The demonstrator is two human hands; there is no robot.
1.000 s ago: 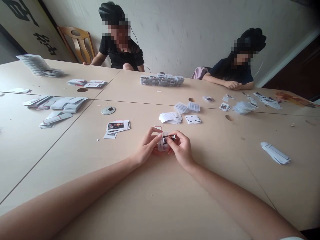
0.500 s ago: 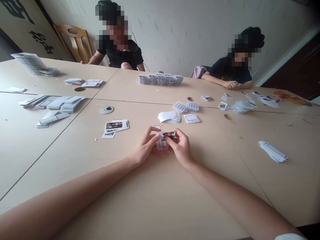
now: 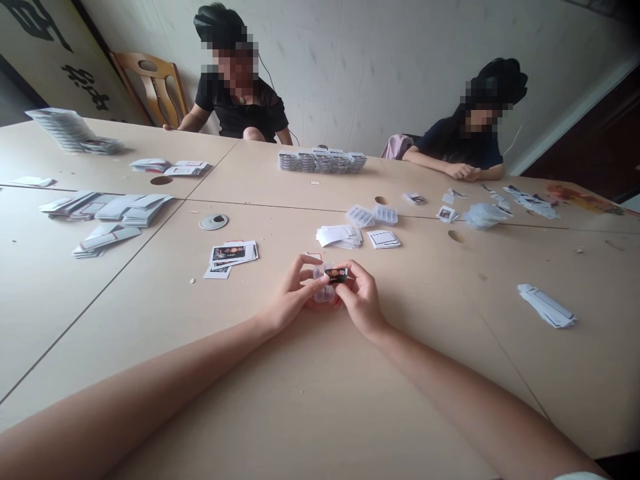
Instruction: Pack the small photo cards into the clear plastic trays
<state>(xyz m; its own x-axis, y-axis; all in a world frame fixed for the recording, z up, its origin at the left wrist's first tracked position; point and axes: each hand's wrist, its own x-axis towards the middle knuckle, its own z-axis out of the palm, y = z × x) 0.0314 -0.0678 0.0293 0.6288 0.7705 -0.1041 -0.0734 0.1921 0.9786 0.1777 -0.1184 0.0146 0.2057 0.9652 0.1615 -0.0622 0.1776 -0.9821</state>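
Note:
My left hand (image 3: 295, 290) is closed around the left side of a small clear plastic box (image 3: 323, 293) with compartments, just above the table. Its thumb reaches across the box to the edge of a small dark printed card (image 3: 337, 274). The card lies over the upper right of the box, picture side up. My right hand (image 3: 364, 293) pinches the card's right end between thumb and fingers. Some of its fingers are hidden behind the box. Just beyond my hands lie a pile of white paper slips (image 3: 339, 236) and a stack of black-framed cards (image 3: 383, 239).
Printed picture cards (image 3: 233, 253) lie to the left, with white packets (image 3: 107, 207) farther out. Clear boxes (image 3: 361, 215) and stacked filled boxes (image 3: 321, 161) stand beyond. Paper strips (image 3: 547, 306) and a plastic bag (image 3: 484, 215) are right. Two people (image 3: 240, 100) sit across the table.
The dark card, tilted and bent before, now lies flatter across the box with its picture facing up. My left thumb has moved onto its edge. Both hands stay in nearly the same place.

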